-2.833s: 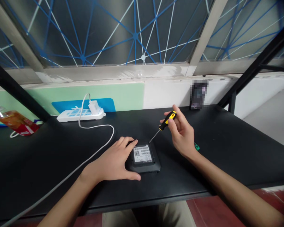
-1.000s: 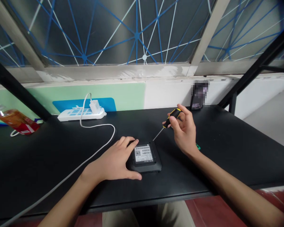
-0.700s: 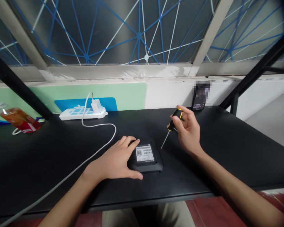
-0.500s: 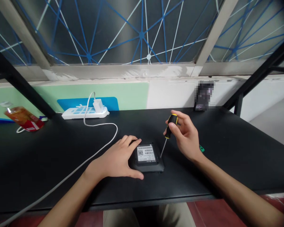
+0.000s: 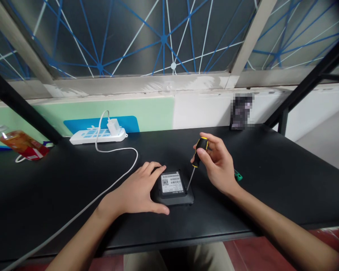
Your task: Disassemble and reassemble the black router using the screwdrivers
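A black square device (image 5: 177,198) with a white printed label (image 5: 172,182) lies flat on the black table. My left hand (image 5: 139,188) grips its left side, fingers along the far edge and thumb at the near edge. In my right hand (image 5: 219,162) is a screwdriver (image 5: 199,152) with a black and yellow handle, pinched between thumb and fingers. The shaft slants down, and its tip touches the device close to the label's right side; a screw there is too small to make out. Partly behind my right wrist is a green-ended object (image 5: 238,175), mostly hidden.
At the back left stands a white power strip (image 5: 81,137) with a plugged-in charger (image 5: 113,127). Its white cable (image 5: 101,197) runs across the table's left side. A tilted drink bottle (image 5: 25,145) is at far left. A pixelated dark phone-like object (image 5: 241,113) leans on the wall.
The screwdriver tip has shifted left, from the device's right border to nearer the label. My left hand keeps its grip on the device. The whole view has shifted slightly.
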